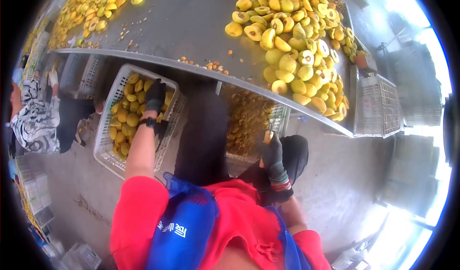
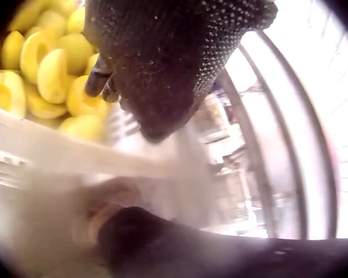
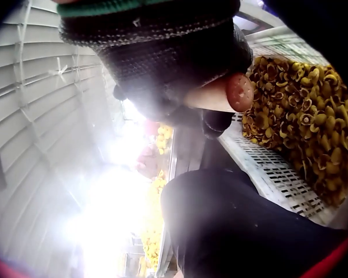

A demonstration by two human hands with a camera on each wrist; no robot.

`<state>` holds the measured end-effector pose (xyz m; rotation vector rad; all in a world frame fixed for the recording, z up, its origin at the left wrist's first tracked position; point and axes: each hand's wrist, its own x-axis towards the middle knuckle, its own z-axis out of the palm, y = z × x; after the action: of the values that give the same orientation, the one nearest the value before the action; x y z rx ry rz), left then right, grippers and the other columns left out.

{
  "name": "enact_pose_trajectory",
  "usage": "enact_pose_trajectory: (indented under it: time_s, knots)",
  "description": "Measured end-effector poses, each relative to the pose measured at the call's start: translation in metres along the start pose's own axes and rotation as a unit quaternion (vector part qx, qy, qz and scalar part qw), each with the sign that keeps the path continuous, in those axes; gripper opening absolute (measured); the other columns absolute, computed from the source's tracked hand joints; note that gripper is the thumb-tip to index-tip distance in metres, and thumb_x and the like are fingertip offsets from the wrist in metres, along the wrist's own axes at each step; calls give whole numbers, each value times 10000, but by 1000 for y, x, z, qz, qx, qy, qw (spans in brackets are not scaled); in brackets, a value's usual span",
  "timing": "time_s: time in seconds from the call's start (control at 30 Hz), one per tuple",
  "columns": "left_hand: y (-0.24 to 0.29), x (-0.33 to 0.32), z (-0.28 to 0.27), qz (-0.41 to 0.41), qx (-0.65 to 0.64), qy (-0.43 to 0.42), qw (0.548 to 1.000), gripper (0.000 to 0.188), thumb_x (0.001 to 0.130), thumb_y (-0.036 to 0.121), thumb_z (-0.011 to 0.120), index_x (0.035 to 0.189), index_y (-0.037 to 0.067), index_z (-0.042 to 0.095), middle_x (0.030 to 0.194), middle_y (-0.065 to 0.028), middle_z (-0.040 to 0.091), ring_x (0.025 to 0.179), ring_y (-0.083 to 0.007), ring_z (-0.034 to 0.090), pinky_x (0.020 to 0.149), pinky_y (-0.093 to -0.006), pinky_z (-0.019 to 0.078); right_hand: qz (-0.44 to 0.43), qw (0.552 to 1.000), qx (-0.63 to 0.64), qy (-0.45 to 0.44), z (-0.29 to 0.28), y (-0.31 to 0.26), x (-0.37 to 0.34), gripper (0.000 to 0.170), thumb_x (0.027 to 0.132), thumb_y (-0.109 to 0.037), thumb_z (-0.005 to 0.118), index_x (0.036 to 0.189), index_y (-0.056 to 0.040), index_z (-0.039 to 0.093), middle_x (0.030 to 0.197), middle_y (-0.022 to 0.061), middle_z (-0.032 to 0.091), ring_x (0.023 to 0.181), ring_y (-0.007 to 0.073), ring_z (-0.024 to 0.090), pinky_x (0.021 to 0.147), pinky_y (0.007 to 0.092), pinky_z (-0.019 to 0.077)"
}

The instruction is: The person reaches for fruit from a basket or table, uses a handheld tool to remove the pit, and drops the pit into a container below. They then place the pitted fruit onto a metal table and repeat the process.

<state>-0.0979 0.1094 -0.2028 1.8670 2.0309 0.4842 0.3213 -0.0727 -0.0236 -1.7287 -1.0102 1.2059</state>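
My left hand (image 1: 155,96), in a dark glove, reaches into a white plastic crate (image 1: 108,108) of yellow fruit halves (image 1: 129,119) that look like peaches. In the left wrist view, the dotted glove (image 2: 156,58) is beside the fruit halves (image 2: 52,69), its fingertips mostly turned away; I cannot tell whether it holds one. My right hand (image 1: 273,155), also gloved, is by my right knee and grips a wooden-handled tool (image 1: 268,136). The rounded handle end (image 3: 239,92) sticks out of that fist in the right wrist view. Its working end is hidden.
A metal table (image 1: 182,21) spans the front, with a big heap of yellow fruit halves (image 1: 297,45) and scattered pits (image 1: 211,66). Under its edge, a second crate (image 3: 267,168) holds brownish scraps (image 3: 307,116). Another person (image 1: 38,121) sits at far left; a crate (image 1: 378,102) stands right.
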Motion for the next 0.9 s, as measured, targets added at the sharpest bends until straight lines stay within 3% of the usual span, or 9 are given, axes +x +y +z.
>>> enact_pose_trajectory:
  time_s: [0.07, 0.13, 0.2, 0.27, 0.33, 0.43, 0.57, 0.77, 0.9]
  knots:
    - [68, -13, -55, 50, -58, 202, 977, 498, 879, 248, 582, 1318, 53, 452, 1139, -201, 604, 1084, -375, 551, 906, -450, 444, 9, 1000, -3, 1, -6, -4, -1, 109, 826, -91, 608, 894, -54, 531, 624, 34, 571, 507, 119, 569, 440, 260, 443]
    - [135, -9, -92, 125, -88, 193, 969, 486, 871, 234, 585, 1304, 53, 461, 1164, -197, 590, 1107, -378, 535, 928, -452, 430, -12, 1000, -18, 8, -11, -3, -2, 131, 811, -88, 624, 897, -51, 532, 628, 38, 574, 510, 120, 573, 439, 264, 446]
    - [174, 10, -97, 219, -89, 190, 953, 495, 856, 225, 594, 1300, 52, 463, 1207, -195, 564, 1141, -380, 509, 956, -451, 412, -10, 997, -76, -24, -18, 74, 23, 226, 760, -69, 657, 943, -25, 531, 630, 51, 582, 499, 136, 577, 430, 278, 457]
    - [225, 58, -80, 342, -69, 202, 915, 525, 834, 221, 610, 1305, 48, 458, 1267, -193, 525, 1185, -379, 474, 991, -446, 391, 98, 994, 41, -21, -13, -1, 3, 115, 856, -134, 582, 939, -55, 567, 667, 42, 561, 571, 112, 534, 478, 270, 450]
    - [261, 107, -47, 338, -51, 130, 931, 674, 784, 234, 645, 1382, 112, 361, 1398, -174, 405, 1272, -378, 391, 1048, -432, 349, -11, 993, -116, 26, -9, 18, 11, 145, 829, -161, 641, 901, -78, 547, 643, 9, 537, 575, 94, 517, 492, 266, 444]
    - [295, 151, -21, 341, -16, 53, 938, 795, 756, 253, 663, 1435, 198, 253, 1476, -138, 308, 1317, -385, 340, 1050, -425, 357, -24, 994, -102, 34, -10, 53, 24, 185, 834, -171, 640, 938, -69, 526, 654, 39, 580, 549, 117, 572, 461, 286, 444]
    - [334, 176, -3, 257, 13, -61, 964, 729, 753, 261, 677, 1392, 202, 331, 1392, -112, 432, 1252, -348, 432, 1013, -413, 392, -173, 957, -220, 76, -23, 94, 39, 179, 840, -151, 635, 954, -61, 531, 683, 36, 588, 492, 126, 566, 427, 273, 449]
    - [333, 172, 20, 241, -94, -84, 962, 552, 740, 277, 704, 1238, 181, 488, 1161, -96, 614, 1052, -316, 590, 901, -429, 460, 35, 999, 11, 14, -47, 63, 19, 185, 835, -136, 635, 971, -54, 541, 710, 42, 590, 551, 132, 589, 453, 270, 464]
    - [337, 133, 20, 306, 8, -132, 943, 472, 766, 349, 674, 1176, 158, 540, 1102, -117, 630, 993, -318, 607, 858, -416, 473, 8, 993, -102, 59, -36, 47, 19, 177, 818, -111, 631, 955, -43, 542, 706, 44, 586, 574, 132, 588, 480, 278, 471]
